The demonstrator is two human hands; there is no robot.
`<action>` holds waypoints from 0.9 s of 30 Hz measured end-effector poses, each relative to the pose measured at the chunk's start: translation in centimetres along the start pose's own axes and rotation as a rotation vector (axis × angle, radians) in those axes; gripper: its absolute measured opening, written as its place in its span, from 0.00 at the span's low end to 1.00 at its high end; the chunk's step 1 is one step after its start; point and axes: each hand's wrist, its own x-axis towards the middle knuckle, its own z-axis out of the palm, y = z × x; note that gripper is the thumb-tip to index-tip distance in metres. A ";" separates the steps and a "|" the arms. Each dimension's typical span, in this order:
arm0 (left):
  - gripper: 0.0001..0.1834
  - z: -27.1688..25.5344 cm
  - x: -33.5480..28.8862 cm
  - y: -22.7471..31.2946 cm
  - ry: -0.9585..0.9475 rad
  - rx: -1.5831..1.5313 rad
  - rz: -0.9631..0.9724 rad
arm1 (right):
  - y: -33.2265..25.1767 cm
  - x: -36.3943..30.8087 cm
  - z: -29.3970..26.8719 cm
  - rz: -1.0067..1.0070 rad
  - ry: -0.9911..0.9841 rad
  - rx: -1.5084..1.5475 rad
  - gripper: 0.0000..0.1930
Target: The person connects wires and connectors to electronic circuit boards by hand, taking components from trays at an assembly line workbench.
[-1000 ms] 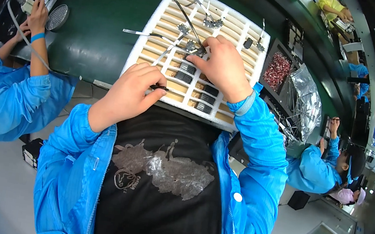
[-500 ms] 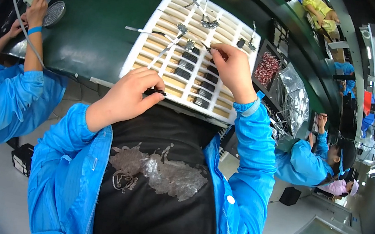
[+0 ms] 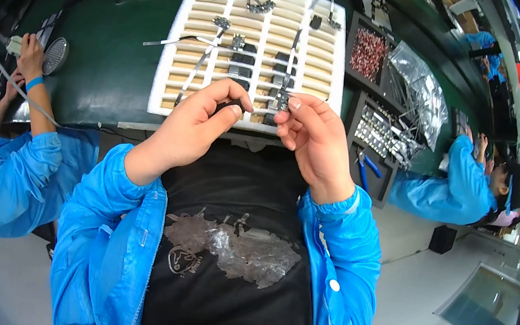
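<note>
My left hand (image 3: 192, 123) is closed in a pinch on a small black part (image 3: 235, 103), mostly covered by the fingers. Close beside it, my right hand (image 3: 316, 140) grips a small circuit board (image 3: 282, 102) between thumb and fingers. A thin flat cable (image 3: 295, 53) runs from that board up over the tray. Both hands are at the near edge of a white foam tray (image 3: 159, 93) with rows of narrow slots. Black blocks (image 3: 240, 71) fill some slots, and several more boards with cables, such as one board (image 3: 261, 7), lie on top.
To the right stand a dark bin of small red and white parts (image 3: 369, 54), a tray of small metal pieces (image 3: 374, 130), blue-handled pliers (image 3: 368, 169) and a clear plastic bag (image 3: 422, 85). Co-workers in blue sit on either side, one near a round metallic object (image 3: 56, 55).
My right hand has come back from over the tray to its near edge and now has a cabled board in its fingers. My left hand stays pinched on the black part. The view has shifted.
</note>
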 end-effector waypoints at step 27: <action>0.03 2.8 -0.5 -0.2 0.075 0.169 -0.020 | 3.5 -4.6 -1.2 -0.154 -0.001 -0.196 0.07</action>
